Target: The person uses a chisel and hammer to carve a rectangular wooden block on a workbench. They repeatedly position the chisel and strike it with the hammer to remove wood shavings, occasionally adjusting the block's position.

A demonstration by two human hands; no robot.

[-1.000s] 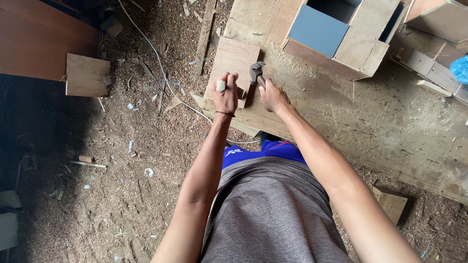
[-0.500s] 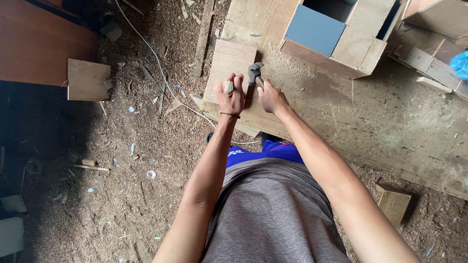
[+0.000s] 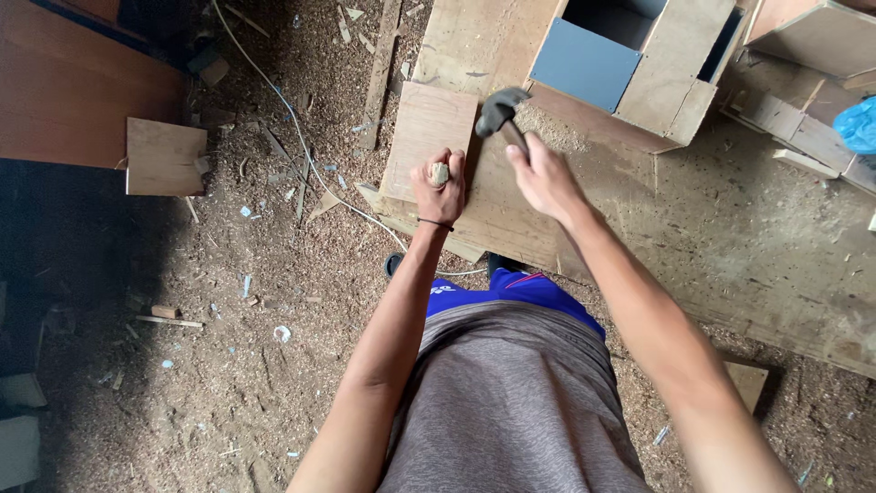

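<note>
Plywood lies under both hands, pale and dusted with sawdust. The left hand (image 3: pixel 440 187) is curled shut around a small light peg (image 3: pixel 440 173), pressing it against the right edge of a small square board (image 3: pixel 424 137) that rests on a bigger sheet (image 3: pixel 511 215). The right hand (image 3: pixel 543 178) is wrapped tight around the handle of a hammer (image 3: pixel 500 111), whose dark metal head is raised just above and to the right of the left hand's knuckles; the 2 hands are near each other but not touching. A thin dark band sits on the left wrist.

Past the hammer stands an open wooden box (image 3: pixel 639 64) with a blue-grey panel on its side. A bright blue bag (image 3: pixel 858 123) shows at the right edge, beside loose wooden strips. To the left, a white cord (image 3: pixel 301 137) trails over the sawdust-covered floor (image 3: pixel 228 365), which is littered with chips and offcuts. A square offcut (image 3: pixel 162 157) lies against a dark brown panel (image 3: pixel 73 82). Below, the person's grey shirt and blue shorts fill the lower middle.
</note>
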